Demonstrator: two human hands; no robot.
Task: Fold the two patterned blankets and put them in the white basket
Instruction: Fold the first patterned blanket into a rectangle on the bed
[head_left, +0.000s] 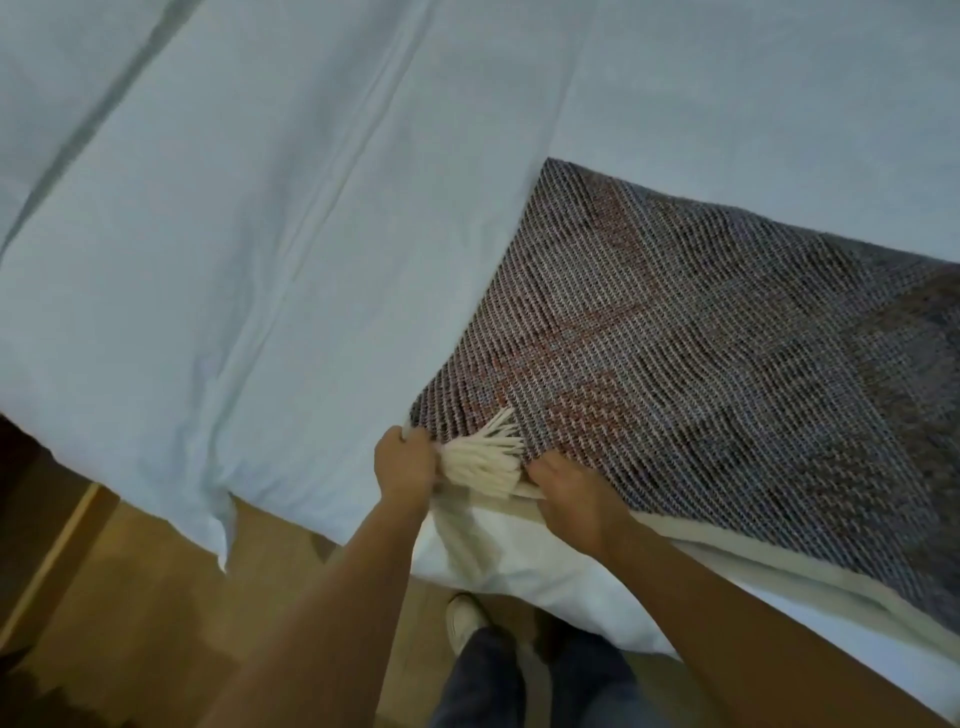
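A woven patterned blanket (675, 332) in grey-blue, dark and rust tones lies folded on the pale bed, stretching from the near edge toward the right. A cream tassel (485, 457) sticks out at its near corner. My left hand (405, 465) is closed on that corner, just left of the tassel. My right hand (571, 493) grips the blanket's near edge just right of the tassel, thumb on top. A cream underside layer shows along the near edge (753, 566). Only one blanket is in view, and no white basket is visible.
The bed's light-blue cover (234, 260) fills the left and far part of the view, with creases running across it. Its near edge hangs over a wooden floor (156, 597). My legs and a white shoe (465, 618) stand by the bed.
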